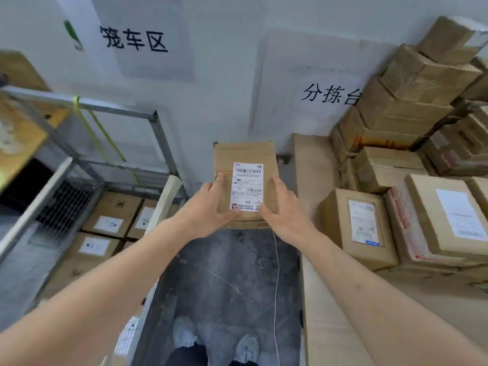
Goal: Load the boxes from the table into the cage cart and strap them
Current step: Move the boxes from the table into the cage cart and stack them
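Two bare hands hold one cardboard box (245, 154) in the air over the grey marbled floor (227, 281), between the cage cart (87, 165) on the left and the bench (324, 299) on the right. The left hand (208, 204) grips the box's left edge, thumb on the top face near the shipping label (246, 186); the right hand (282, 207) grips the right edge, fingers (276, 180) lying along the top and curled over the side. The box lies flat, label upward, long axis running away from the person toward the wall. On the label a barcode and the code "516-K20-00-032" can be read, with "K20" lower down; the smaller print is too fine to make out.

Nearest the camera, two light-coloured shoes (184, 334) stand on the floor, and a thin white cord (276, 299) runs past them.

Inside the cart sit several loaded boxes (108, 223) bearing white stickers with arrow marks; a yellow strap (103, 138) runs down from its upper rail. The bench, surfaced in brown board, carries stacked parcels (390, 207), several with white labels whose print is unreadable.

On the white wall behind, a paper sign (134, 40) above the cart reads "笼车区"; a second sign (330, 95) by the bench reads "分拣台", partly hidden by a leaning tower of cartons (412, 88).
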A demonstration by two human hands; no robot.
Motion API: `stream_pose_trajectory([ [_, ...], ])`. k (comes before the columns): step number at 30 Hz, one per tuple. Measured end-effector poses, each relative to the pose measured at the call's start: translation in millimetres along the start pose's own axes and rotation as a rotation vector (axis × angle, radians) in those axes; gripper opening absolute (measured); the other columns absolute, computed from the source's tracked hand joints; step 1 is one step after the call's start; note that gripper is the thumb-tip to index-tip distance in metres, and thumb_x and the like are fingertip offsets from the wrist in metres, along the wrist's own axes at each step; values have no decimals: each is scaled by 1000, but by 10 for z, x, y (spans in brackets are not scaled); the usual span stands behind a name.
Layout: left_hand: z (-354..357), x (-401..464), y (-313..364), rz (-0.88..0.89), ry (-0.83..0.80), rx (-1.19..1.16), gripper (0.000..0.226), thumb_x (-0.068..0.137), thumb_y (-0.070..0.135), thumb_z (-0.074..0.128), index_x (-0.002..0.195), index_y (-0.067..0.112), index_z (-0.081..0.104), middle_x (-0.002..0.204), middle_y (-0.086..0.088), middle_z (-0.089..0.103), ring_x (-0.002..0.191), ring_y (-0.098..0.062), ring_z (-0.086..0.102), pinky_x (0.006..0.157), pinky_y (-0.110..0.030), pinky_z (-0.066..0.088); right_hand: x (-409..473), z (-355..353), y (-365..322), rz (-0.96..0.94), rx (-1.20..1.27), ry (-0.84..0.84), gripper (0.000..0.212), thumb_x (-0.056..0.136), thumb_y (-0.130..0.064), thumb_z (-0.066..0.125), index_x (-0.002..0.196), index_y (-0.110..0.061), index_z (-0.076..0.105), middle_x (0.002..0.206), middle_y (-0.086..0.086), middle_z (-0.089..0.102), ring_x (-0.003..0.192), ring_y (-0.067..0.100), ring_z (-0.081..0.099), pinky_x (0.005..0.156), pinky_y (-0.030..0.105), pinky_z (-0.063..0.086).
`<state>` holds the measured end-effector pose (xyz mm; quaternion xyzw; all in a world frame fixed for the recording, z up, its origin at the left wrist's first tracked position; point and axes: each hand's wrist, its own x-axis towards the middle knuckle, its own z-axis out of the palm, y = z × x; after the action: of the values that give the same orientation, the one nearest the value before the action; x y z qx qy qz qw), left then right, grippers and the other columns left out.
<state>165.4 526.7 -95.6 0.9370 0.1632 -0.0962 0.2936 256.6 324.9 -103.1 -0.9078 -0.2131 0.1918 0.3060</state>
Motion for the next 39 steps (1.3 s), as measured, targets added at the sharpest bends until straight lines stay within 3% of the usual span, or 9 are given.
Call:
stream_pose_trajectory([
  [8,-291,-134,-1178,-141,-34,-34,114,91,63,66,165,20,-9,166,-10,26,148,-27,36,117,-43,39,429,945,-699,-9,-12,-204,87,99,-46,59,164,-35,3,155,8,36,138,26,42,108,42,40],
  [12,-420,-175,-1769,-189,-52,-69,116,90,63,67,165,18,-9,162,-13,31,145,-27,39,116,-43,39,629,1397,-1038,-14,-29,-260,88,96,-50,58,163,-40,3,150,5,40,131,23,46,98,37,41],
  [18,-567,-260,-2474,-282,-38,-122,116,88,68,65,166,19,-6,160,-9,34,139,-23,42,112,-38,40,956,1938,-1476,-48,-50,-370,90,95,-50,61,164,-38,3,149,5,41,133,23,46,108,43,44],
  [25,-676,-248,-3032,-436,-4,-232,116,85,70,65,166,23,-4,156,-6,37,136,-23,45,112,-44,43,1478,2442,-1824,-123,-102,-536,91,95,-47,62,164,-34,5,152,8,41,137,23,43,110,37,39],
  [32,-526,39,-3500,-631,69,-339,116,74,76,64,163,33,3,143,-1,48,119,-21,54,103,-44,50,2204,2934,-1959,-226,-105,-726,90,96,-39,66,165,-31,9,156,5,40,140,20,42,111,33,36],
  [39,-250,436,-3799,-818,194,-471,114,87,54,76,166,24,0,155,-8,39,137,-27,45,115,-43,39,2890,3458,-1982,-302,-151,-847,88,96,-33,65,165,-28,12,154,6,43,136,21,46,106,30,36],
])
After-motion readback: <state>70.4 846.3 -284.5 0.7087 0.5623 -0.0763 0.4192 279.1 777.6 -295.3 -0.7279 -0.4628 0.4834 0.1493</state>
